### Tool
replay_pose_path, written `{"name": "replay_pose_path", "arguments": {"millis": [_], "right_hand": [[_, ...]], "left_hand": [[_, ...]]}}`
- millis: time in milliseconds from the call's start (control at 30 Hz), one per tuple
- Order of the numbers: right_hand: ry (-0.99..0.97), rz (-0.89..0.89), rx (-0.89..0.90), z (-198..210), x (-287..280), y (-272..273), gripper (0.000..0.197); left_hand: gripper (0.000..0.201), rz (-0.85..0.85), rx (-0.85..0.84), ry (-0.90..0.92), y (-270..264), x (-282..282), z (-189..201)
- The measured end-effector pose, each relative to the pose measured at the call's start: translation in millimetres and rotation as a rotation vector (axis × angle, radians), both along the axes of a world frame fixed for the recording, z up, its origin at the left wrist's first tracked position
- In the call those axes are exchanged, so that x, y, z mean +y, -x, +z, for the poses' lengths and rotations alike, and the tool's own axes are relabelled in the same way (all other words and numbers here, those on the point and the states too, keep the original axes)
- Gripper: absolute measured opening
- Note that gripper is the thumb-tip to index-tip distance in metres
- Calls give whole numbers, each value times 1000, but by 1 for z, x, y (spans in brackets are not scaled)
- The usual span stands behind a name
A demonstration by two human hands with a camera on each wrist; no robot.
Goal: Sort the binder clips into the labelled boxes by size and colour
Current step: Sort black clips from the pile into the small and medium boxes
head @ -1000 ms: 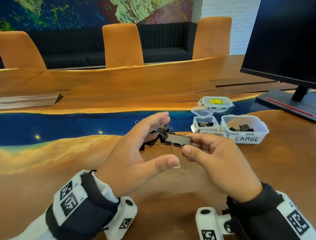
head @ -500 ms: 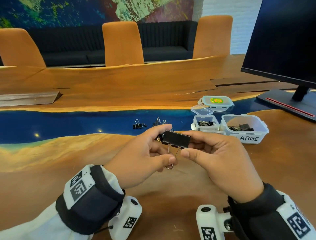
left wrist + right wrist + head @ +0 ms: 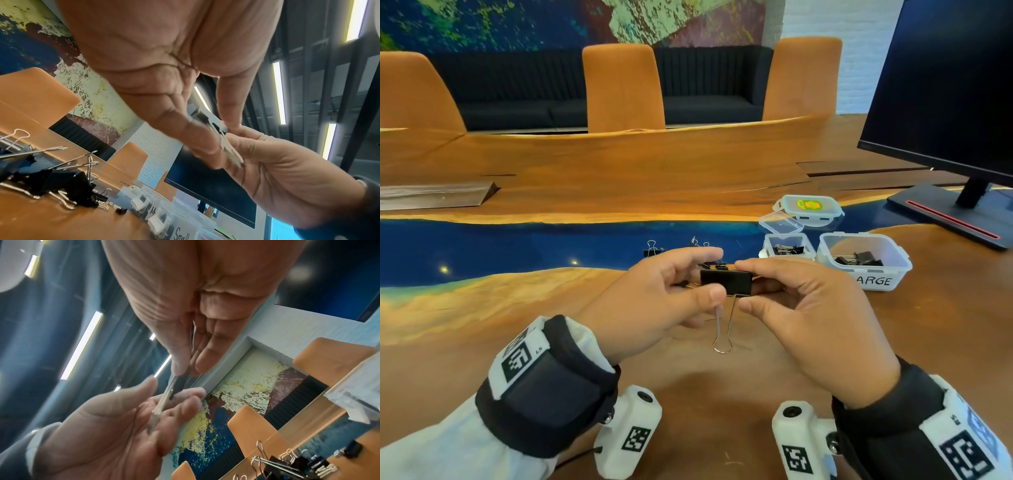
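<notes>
Both your hands hold one big black clip (image 3: 726,281) above the table (image 3: 482,342): your right hand (image 3: 808,315) pinches its body, your left hand (image 3: 654,301) pinches its left end. Its wire handle hangs down. Beyond it lies the clip pile (image 3: 51,183).

So a second ago the left hand (image 3: 654,301) was spread wide open next to the big black binder clip (image 3: 726,281), only the thumb tip near its wire handle, and now its forefinger and thumb have closed in on the clip's left end, pinching it opposite the right hand (image 3: 804,318). The clip itself got lifted a touch and turned more level, with one silver handle (image 3: 723,334) now hanging straight down toward the near side instead of angling off. With the left hand pulled in, the loose clips (image 3: 654,249) on the blue strip behind show more.
</notes>
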State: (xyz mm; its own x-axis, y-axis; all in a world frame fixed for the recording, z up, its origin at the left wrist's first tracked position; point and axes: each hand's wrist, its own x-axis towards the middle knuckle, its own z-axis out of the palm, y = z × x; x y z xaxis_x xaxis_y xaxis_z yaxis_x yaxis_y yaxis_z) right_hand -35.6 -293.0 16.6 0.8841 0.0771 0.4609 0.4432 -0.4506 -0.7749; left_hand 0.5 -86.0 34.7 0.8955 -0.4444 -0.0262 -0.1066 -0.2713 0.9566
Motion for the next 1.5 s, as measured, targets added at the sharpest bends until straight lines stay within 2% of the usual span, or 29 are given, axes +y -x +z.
{"name": "replay_pose_path", "arguments": {"millis": [67, 200, 333, 433, 567, 600, 667, 900, 1100, 1400, 1500], "right_hand": [[63, 32, 47, 6, 1, 0, 56], [383, 24, 74, 31, -24, -16, 80], [544, -177, 16, 64, -86, -59, 60], [668, -282, 236, 68, -139, -98, 63], [943, -293, 628, 39, -192, -123, 107], [958, -279, 693, 30, -199, -125, 115], [942, -259, 752, 16, -205, -125, 118], [845, -371, 547, 3, -202, -110, 107], [757, -409, 236, 23, -162, -66, 72], [613, -263, 7, 37, -72, -15, 58], [556, -212, -83, 36, -44, -5, 73]], "left_hand": [[32, 36, -32, 7, -3, 2, 2], [23, 103, 5, 58, -9, 8, -1], [21, 183, 44, 131, -12, 16, -2], [24, 245, 49, 198, -13, 20, 0], [20, 306, 51, 212, -15, 20, 1], [18, 311, 53, 208, -15, 20, 1], [17, 329, 46, 198, -15, 20, 0], [15, 409, -23, 188, -16, 19, 3], [17, 405, -45, 185, -16, 16, 7], [17, 434, -203, 182, -15, -9, 17], [19, 466, -268, 149, -13, -15, 18]]}}
